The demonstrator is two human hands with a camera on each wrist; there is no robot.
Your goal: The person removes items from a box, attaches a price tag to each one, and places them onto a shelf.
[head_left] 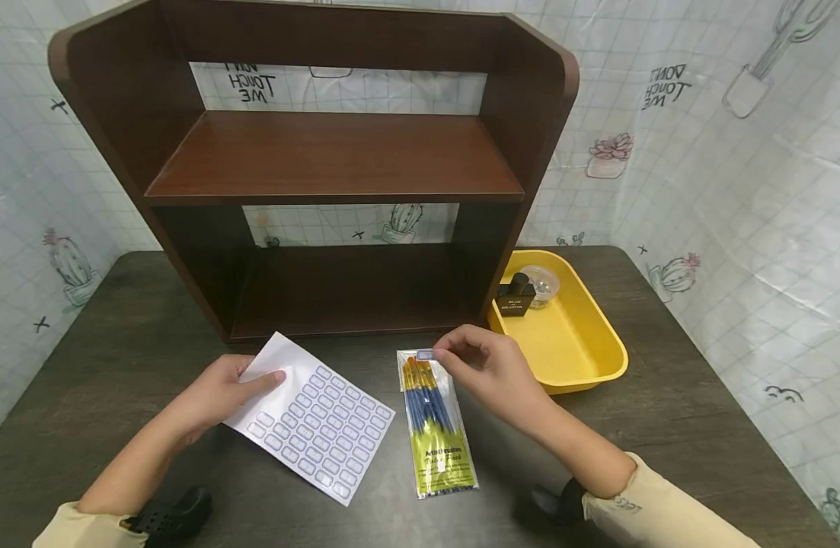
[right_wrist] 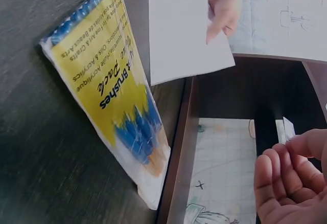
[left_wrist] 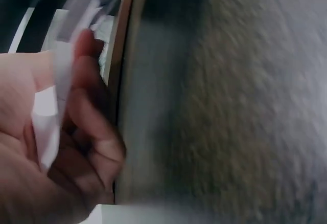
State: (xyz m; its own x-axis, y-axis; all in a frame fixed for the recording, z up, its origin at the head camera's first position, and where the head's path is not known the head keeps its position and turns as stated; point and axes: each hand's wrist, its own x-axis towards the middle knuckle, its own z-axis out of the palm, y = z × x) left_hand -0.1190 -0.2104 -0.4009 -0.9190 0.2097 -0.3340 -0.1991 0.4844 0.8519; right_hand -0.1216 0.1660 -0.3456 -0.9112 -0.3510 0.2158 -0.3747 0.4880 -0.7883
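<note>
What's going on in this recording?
A person's left hand grips a white paper sheet of blue-outlined rectangular labels. Their right hand pinches one small blue-outlined label, held off the clear plastic pack of blue-handled paintbrushes on the dark table. A yellow plastic tray stands beside the brown wooden shelf.
</note>
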